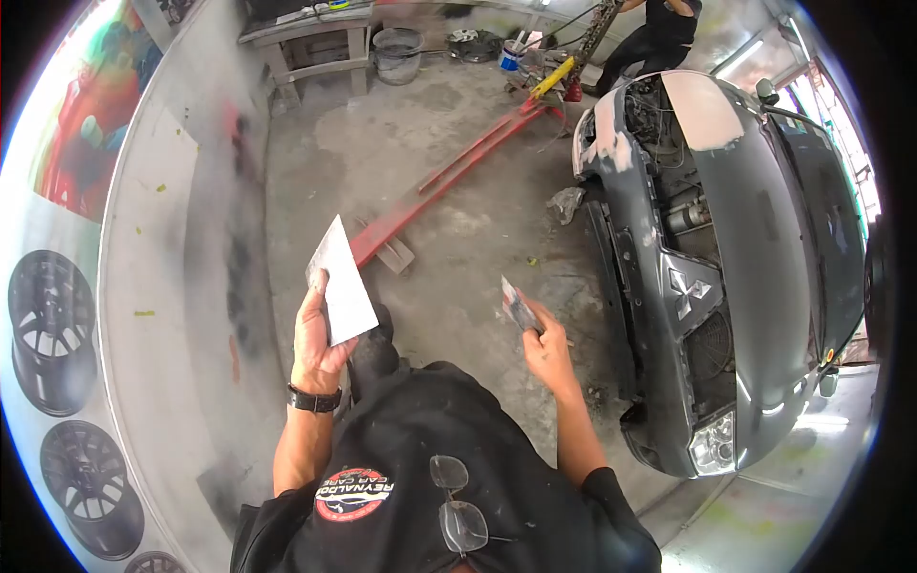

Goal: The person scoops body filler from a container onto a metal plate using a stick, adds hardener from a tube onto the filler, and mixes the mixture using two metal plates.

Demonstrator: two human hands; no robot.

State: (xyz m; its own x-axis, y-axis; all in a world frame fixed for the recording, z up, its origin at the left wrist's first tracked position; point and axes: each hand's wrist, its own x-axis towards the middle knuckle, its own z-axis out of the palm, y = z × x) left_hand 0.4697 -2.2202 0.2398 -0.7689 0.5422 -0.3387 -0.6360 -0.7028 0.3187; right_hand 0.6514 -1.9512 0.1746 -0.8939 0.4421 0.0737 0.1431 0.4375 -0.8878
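My left hand (318,334), with a black watch at its wrist, is wrapped round the edge of a flat white board (346,291) with a pointed top corner. My right hand (546,346) grips a small flat blade like a putty knife (516,304), its tip pointing up and left. The board and the blade are well apart. Both hands are in front of my black shirt, above the grey floor.
A dark car (774,258) with bare patches and an open front stands at the right. A red metal beam (449,181) crosses the floor. Behind are a bench (310,40), a grey bucket (397,57) and another person (650,43) in black.
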